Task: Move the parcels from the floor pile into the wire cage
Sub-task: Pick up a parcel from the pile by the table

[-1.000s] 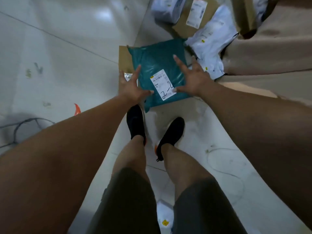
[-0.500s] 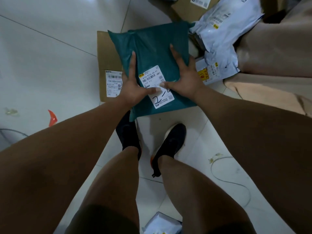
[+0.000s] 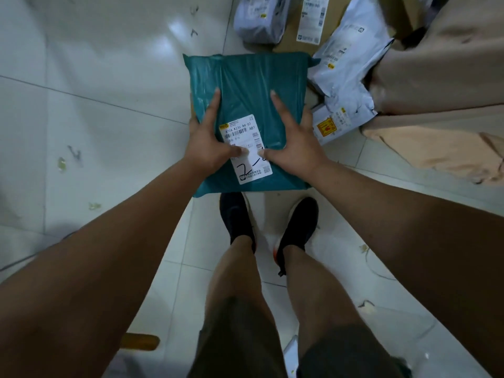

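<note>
A teal plastic parcel point(image 3: 251, 85) with a white shipping label point(image 3: 246, 137) is held in front of me above the tiled floor, over my shoes. My left hand point(image 3: 207, 148) grips its left edge, thumb on the label and index finger stretched along the top. My right hand point(image 3: 291, 148) grips the right edge the same way, thumb tip close to the left thumb. The remaining fingers of both hands are hidden under the parcel. The wire cage is not in view.
The floor pile lies just beyond: grey mailer bags point(image 3: 346, 64) point(image 3: 259, 20), a brown carton point(image 3: 294, 36), a small box with a yellow-red sticker point(image 3: 330, 126) and a large beige sack point(image 3: 436, 77) on the right. My black shoes point(image 3: 237, 214) stand below the parcel. Scraps litter the tiles.
My open hands came down onto the teal parcel, closed round its side edges and raised it toward me. The flat brown carton beside it is now hidden.
</note>
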Demonstrator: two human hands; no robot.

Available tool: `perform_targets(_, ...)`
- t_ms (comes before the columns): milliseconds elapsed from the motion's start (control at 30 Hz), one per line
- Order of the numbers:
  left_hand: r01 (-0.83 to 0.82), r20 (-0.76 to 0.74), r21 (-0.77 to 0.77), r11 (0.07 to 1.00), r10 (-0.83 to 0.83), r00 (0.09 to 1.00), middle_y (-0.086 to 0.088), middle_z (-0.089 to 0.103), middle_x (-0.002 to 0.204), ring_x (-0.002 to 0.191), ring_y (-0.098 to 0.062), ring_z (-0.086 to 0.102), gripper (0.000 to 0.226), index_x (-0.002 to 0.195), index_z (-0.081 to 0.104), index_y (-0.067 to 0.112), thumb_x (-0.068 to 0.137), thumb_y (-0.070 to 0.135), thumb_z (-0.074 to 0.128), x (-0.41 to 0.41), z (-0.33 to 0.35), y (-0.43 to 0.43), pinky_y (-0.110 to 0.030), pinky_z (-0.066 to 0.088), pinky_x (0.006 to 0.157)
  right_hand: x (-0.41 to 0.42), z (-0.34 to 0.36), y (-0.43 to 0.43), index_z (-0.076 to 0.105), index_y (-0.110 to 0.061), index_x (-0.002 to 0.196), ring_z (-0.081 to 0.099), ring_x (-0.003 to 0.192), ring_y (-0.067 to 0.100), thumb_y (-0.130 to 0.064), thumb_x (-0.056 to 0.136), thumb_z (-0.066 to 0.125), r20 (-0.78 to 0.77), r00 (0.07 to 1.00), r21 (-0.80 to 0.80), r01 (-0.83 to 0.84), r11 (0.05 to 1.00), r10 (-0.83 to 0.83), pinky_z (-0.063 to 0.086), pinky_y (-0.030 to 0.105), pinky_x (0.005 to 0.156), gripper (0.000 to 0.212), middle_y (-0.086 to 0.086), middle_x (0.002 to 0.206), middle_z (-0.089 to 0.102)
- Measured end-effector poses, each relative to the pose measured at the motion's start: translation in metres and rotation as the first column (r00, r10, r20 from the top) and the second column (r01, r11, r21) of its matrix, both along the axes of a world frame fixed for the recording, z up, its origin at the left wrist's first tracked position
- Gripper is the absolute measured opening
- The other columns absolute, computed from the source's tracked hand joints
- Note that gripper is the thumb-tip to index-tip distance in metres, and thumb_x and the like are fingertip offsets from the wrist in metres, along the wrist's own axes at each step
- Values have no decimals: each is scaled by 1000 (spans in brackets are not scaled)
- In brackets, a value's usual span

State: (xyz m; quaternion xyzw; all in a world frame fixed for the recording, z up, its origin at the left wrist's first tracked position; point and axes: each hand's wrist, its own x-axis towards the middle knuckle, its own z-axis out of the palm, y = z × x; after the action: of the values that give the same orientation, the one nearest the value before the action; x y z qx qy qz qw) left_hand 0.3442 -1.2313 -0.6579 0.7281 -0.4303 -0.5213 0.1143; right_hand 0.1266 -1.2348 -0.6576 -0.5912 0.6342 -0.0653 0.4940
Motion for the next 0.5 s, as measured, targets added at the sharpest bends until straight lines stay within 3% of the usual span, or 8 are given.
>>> perform_targets(100, 22, -28, -41, 999, -23, 999, -5, 29, 136, 120, -20, 43, 131, 155, 9, 61, 67, 17, 95, 1, 62, -4, -36, 53, 102, -1, 57, -5, 11, -49, 161, 22, 153, 30, -36, 74, 88, 2, 1000, -22, 1, 1000, -1, 17, 24, 120, 117, 16, 161, 6)
perform_targets(233, 97, -62, -112, 989, -104, 993, -4, 27, 133, 102, -4, 39, 130, 156, 8, 60, 72, 7, 91, 2, 143, -11, 5, 44, 66, -4, 140, -8, 9, -52, 160, 22, 153, 32, -39, 73, 89, -33, 999, -59, 15, 998, -17, 18, 24, 120, 119, 19, 162, 4)
perform_targets(367, 72, -140, -87, 994, -84, 987, -6, 27, 137, 104, -8, 48, 122, 152, 19, 65, 73, 3, 88, 0, 236, -19, -1, 49, 65, 2, 231, 0, 12, -55, 158, 31, 148, 33, -35, 70, 91, -44, 993, -90, 108, 990, -112, 28, 31, 123, 120, 15, 162, 7)
perform_targets(500, 165, -107, -97, 982, -175, 979, -5, 23, 141, 106, -16, 46, 119, 149, 20, 67, 74, 2, 86, 4, 321, -16, -1, 48, 61, 15, 317, 25, 14, -53, 159, 33, 146, 33, -36, 70, 91, -35, 977, -133, 203, 970, -210, 31, 35, 123, 119, 13, 158, 13)
